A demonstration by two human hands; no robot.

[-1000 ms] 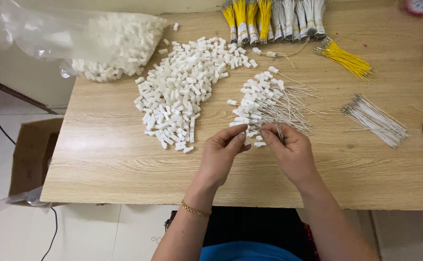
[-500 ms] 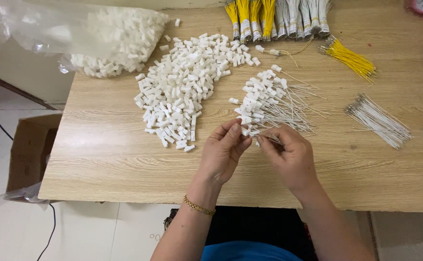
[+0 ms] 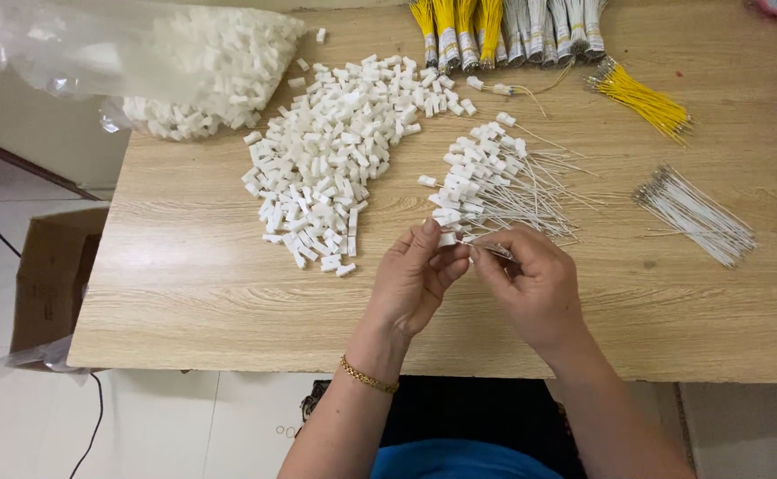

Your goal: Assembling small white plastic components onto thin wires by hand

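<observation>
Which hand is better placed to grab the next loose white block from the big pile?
Probably the left hand. It sits on the same side as the loose white blocks, with bare table between. The right hand lies farther away, beside the finished wired pieces, and pinches a thin wire.

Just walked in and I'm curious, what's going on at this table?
A person at a wooden table is pinching a small white plastic piece in the left hand and a thin wire in the right hand, bringing them together. Just beyond lie a heap of loose white pieces and a pile of pieces with wires attached. Yellow wires lie farther off.
</observation>
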